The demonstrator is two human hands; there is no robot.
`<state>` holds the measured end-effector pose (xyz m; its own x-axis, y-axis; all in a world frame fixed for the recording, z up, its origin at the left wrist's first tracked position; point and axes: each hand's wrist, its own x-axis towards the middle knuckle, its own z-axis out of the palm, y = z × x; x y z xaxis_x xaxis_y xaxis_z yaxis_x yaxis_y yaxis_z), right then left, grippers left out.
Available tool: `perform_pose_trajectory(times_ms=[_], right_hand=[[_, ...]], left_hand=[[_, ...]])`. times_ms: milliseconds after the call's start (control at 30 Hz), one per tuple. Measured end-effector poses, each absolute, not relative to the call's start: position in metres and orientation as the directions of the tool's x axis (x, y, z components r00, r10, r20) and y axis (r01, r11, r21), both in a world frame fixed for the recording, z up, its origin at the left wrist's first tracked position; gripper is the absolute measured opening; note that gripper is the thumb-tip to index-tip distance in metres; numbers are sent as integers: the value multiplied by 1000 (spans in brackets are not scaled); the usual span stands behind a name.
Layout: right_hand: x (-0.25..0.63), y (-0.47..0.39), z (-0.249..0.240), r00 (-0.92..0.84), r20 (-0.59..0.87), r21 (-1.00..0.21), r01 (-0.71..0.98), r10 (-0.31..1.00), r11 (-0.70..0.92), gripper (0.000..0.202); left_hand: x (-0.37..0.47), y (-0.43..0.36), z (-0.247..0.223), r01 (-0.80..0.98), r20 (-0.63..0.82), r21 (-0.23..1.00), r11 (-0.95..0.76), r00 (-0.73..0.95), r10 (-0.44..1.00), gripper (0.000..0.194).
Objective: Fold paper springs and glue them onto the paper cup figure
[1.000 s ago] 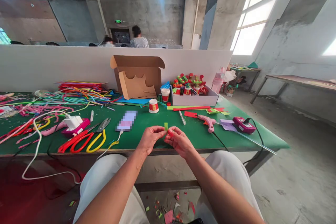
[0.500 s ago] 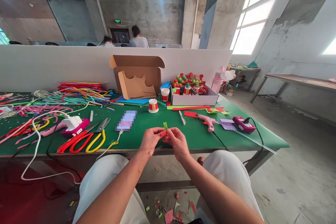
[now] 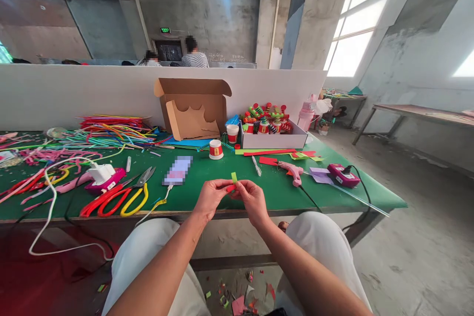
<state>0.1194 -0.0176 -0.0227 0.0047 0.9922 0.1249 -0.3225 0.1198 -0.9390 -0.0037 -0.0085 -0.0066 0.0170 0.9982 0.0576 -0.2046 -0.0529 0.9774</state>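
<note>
Both hands meet above the front edge of the green table. My left hand (image 3: pixel 210 199) pinches a small red paper strip (image 3: pixel 230 188), mostly hidden by the fingers. From the other side, my right hand (image 3: pixel 252 199) closes finger and thumb on a light green paper strip (image 3: pixel 234 177), whose end sticks up between the hands. How the two strips are joined, if at all, cannot be seen. Beyond the hands stands a red and white paper cup (image 3: pixel 216 150) with coiled teal strips at its sides.
A pink glue gun (image 3: pixel 292 173) and a white cutter (image 3: pixel 256 166) lie to the right, near a purple power block (image 3: pixel 343 176). Scissors (image 3: pixel 135 192) and pliers lie left. Behind are an open cardboard box (image 3: pixel 194 118) and a white box (image 3: pixel 274 141) of finished cup figures.
The hands stay almost in place, with a slight shift of the fingers. The green strip leans a little differently, and less of the red strip shows.
</note>
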Motion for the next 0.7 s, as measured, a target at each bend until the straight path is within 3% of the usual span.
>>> perform_pose_trajectory(times_ms=[233,433,600,700], right_hand=[[123,-16,-24,69,162,-965,-198,984,173,34],[120,-17,-24,44,169,-955,-241,985,175,34],[121,-17,-21,91,165,-960,-215,982,181,33],[121,-17,-21,102,157,-965,-198,982,174,33]], left_hand=[[-12,-15,4,-194,52,981,-7,229,972,27],[-3,-14,-2,-253,30,967,-16,50,998,24],[-2,-14,-3,-322,63,947,-13,144,988,33],[0,-15,-5,-270,69,962,-42,94,993,31]])
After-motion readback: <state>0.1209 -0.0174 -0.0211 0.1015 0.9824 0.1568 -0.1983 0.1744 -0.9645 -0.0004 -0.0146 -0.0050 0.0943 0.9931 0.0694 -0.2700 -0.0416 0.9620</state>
